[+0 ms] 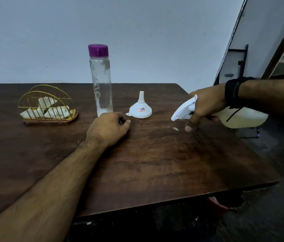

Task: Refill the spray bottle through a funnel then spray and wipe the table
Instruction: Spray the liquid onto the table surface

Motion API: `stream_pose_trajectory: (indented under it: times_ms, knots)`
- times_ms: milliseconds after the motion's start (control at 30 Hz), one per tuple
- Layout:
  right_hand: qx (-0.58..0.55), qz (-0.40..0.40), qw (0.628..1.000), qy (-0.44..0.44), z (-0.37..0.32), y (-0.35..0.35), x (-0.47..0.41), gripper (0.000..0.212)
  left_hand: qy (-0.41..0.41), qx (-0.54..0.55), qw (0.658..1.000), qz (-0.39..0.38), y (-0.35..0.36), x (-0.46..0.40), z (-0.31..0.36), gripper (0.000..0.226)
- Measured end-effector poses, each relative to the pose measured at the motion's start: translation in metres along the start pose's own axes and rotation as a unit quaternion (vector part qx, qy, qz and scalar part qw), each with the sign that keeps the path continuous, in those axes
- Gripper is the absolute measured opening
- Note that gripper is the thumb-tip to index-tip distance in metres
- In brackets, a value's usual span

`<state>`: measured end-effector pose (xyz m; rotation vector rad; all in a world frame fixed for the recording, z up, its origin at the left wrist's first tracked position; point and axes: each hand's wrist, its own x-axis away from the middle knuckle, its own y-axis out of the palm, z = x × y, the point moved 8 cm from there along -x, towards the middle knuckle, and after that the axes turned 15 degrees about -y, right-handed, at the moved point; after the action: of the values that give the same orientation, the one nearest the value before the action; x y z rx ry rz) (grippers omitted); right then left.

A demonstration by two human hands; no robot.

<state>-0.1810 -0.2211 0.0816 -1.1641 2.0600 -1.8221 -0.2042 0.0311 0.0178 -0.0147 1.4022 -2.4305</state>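
The left hand (pixel 109 130) rests on the bench (pixel 155 163), fingers curled and holding nothing, just in front of the water bottle (pixel 100 81); a careless lift could knock that tall bottle over. Right of the bottle, the right hand (pixel 205 105) grips the spray bottle (pixel 225 116) tilted over the bench edge, one finger by the trigger, so spray may miss onto the floor. The funnel (pixel 140 109) sits upside down beside the bottle. Left of the bottle, the napkin holder (pixel 47 105) could get wet.
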Motion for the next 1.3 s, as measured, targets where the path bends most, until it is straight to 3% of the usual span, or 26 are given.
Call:
stream_pose_trajectory:
  times_ms: [100, 233, 467, 600, 800, 900, 1300]
  knots:
    - [0.005, -0.008, 1.000, -0.019, -0.002, 0.002, -0.005, 0.039, -0.004, 0.003, 1.000, 0.000, -0.001, 0.000, -0.001, 0.021]
    - [-0.012, 0.004, 1.000, -0.021, -0.011, -0.001, -0.002, 0.019, -0.007, 0.003, 1.000, -0.006, -0.001, 0.000, -0.001, 0.020]
    - [0.026, -0.001, 1.000, 0.014, -0.011, -0.004, 0.002, 0.059, -0.013, 0.001, 1.000, -0.008, -0.003, 0.002, 0.001, 0.016]
    - [0.002, -0.006, 1.000, 0.014, -0.012, -0.007, 0.009, 0.037, -0.013, 0.003, 1.000, -0.005, -0.004, 0.002, 0.000, 0.016]
    - [0.018, -0.022, 0.999, 0.032, -0.003, -0.007, 0.017, 0.044, -0.009, 0.006, 1.000, -0.003, -0.005, -0.001, 0.000, 0.020]
    - [0.047, 0.008, 0.996, 0.074, 0.011, -0.009, 0.021, 0.028, -0.008, 0.005, 1.000, -0.005, -0.004, -0.001, -0.001, 0.020]
    - [0.055, 0.001, 0.994, 0.095, 0.015, -0.004, 0.018, 0.030, -0.012, 0.000, 1.000, -0.012, -0.003, 0.000, -0.003, 0.022]
